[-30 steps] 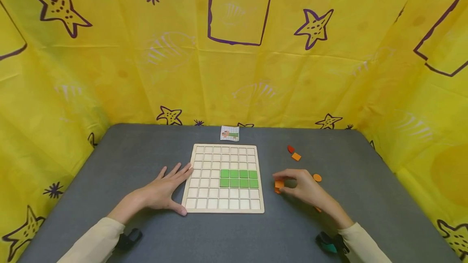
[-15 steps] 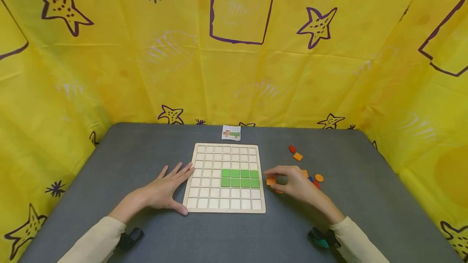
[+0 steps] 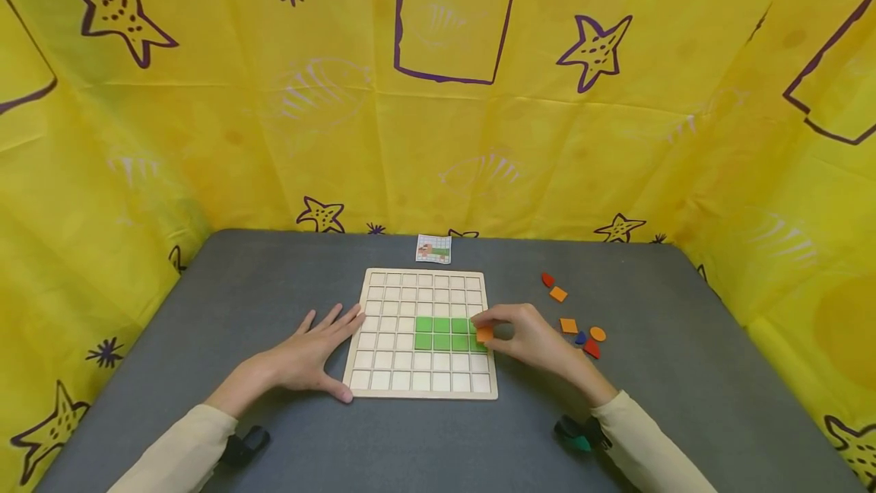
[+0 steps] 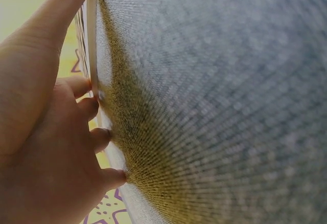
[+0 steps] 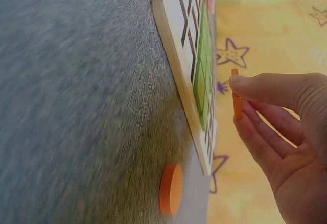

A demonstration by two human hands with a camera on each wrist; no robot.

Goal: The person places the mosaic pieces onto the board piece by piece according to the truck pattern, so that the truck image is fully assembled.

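A pale wooden grid board lies on the dark table, with a block of green square tiles in its right-hand cells. My left hand is spread along the board's left edge, fingertips and thumb touching it; the left wrist view has these fingers against the rim. Between thumb and fingertips, my right hand pinches an orange square tile over the board's right side. Edge-on in the right wrist view, the held tile is raised above the board, covering part of the rightmost green tiles in the head view.
Right of the board lie loose orange squares, an orange disc, a blue piece and red pieces. A small printed pattern card lies behind the board. Yellow patterned cloth hangs around the table.
My right hand has moved left with the orange tile, from the table beside the board to over its right edge. Loose pieces behind it have come into view. The left hand stays put.
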